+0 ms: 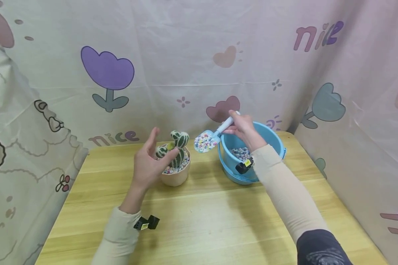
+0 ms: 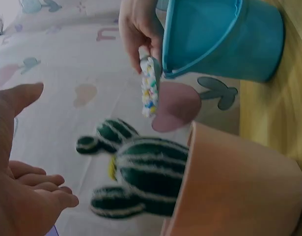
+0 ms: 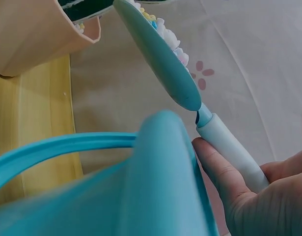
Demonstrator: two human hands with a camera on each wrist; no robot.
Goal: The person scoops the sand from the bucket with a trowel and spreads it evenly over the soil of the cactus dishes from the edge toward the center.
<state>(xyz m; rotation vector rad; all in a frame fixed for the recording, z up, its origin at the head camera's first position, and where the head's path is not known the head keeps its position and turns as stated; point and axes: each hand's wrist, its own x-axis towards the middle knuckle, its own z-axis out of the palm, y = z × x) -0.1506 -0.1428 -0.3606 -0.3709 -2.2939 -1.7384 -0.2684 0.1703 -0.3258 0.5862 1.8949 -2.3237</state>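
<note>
While you are looking down from the head camera, your right hand (image 1: 243, 129) is curling its fingers round the white handle of a small blue scoop (image 1: 209, 139), whose bowl is heaped with coloured pebbles (image 1: 203, 142). The scoop is hanging in the air between the blue bucket (image 1: 268, 138) and the terracotta pot (image 1: 176, 177), just above the table (image 1: 202, 217). Your left hand (image 1: 149, 163) is hovering in front of the pot with its fingers straight and spread, gripping nothing, close beside the striped cactus (image 1: 176, 145) that is standing in the pot's pebbles.

As the left wrist camera is showing it, your left hand (image 2: 18, 196) is lying open, palm towards the cactus (image 2: 141, 174), apart from it. The loaded scoop (image 2: 150, 87) is hanging above the pot (image 2: 239, 191), beside the bucket's rim (image 2: 200, 54).

From the right wrist camera, your right hand (image 3: 259, 196) is wrapping the scoop's handle (image 3: 232, 150), a finger lying along its underside. The scoop's bowl (image 3: 158, 54) is tilting up towards the pot (image 3: 38, 34), and the bucket's rim (image 3: 155, 172) is sitting blurred in front.
</note>
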